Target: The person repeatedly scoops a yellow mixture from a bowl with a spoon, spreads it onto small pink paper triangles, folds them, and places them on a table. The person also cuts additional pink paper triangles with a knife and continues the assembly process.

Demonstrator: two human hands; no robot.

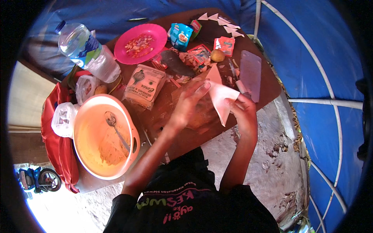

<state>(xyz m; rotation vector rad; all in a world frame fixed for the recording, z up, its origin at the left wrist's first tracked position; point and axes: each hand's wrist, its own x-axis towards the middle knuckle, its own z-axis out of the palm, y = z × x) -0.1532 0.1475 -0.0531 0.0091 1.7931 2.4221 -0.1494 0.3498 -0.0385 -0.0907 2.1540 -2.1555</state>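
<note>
A pale sheet of dumpling wrapper (222,96), folded with pointed ends, is held up over the near right edge of the table. My left hand (190,104) is closed at the wrapper's left edge, fingertips pressed on it. My right hand (244,113) grips its right side, the thumb lying across the front. Left of my hands lies a packet of square wrappers (144,87). A cream bowl (86,128) at the left contains a smear of pale filling (113,149) and a metal spoon (118,130). Several folded white triangles (223,21) lie in a row along the far right edge.
A pink plate (122,50) of chopped bits, a large water bottle (89,52) and a blue pouch (180,35) stand at the back. Nearer are a dark stone pestle (176,63), a round yellowish fruit (217,55), a knife (241,86) and a pale cutting board (250,73).
</note>
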